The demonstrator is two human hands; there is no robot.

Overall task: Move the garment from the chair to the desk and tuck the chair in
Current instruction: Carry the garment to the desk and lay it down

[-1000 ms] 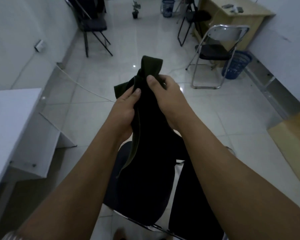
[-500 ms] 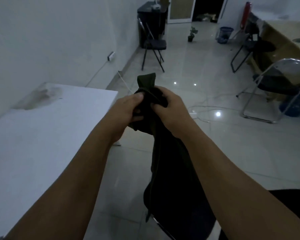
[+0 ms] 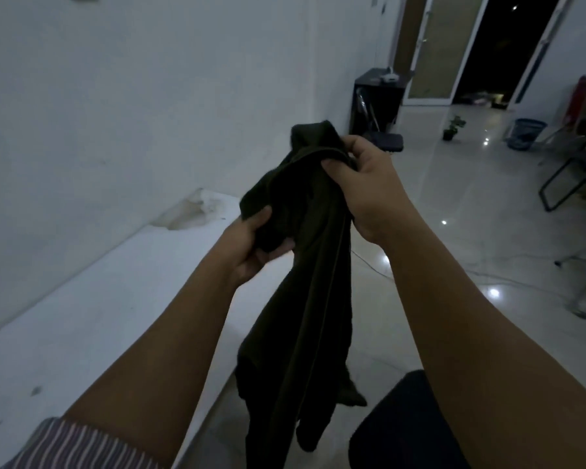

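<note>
A dark green garment (image 3: pixel 305 299) hangs in the air in front of me, held by both hands. My right hand (image 3: pixel 369 184) grips its top edge. Lower and to the left, my left hand (image 3: pixel 254 245) clutches a bunched fold of it. The cloth dangles down past the right edge of the white desk (image 3: pixel 99 316), which runs along the wall on my left. The dark seat of the chair (image 3: pixel 403 424) shows at the bottom right, partly hidden by my right forearm.
A stain marks the desk's far end (image 3: pixel 186 211). A folding chair (image 3: pixel 383 137) and a dark cabinet (image 3: pixel 379 93) stand by the far wall. A small plant (image 3: pixel 454 126), a blue basket (image 3: pixel 526 133), more chairs (image 3: pixel 572 174) and floor cables (image 3: pixel 487 275) lie to the right.
The view has swung left and up toward the desk. My left hand has slid lower on the garment, apart from my right hand. The garment now hangs beside the desk's edge, off the chair.
</note>
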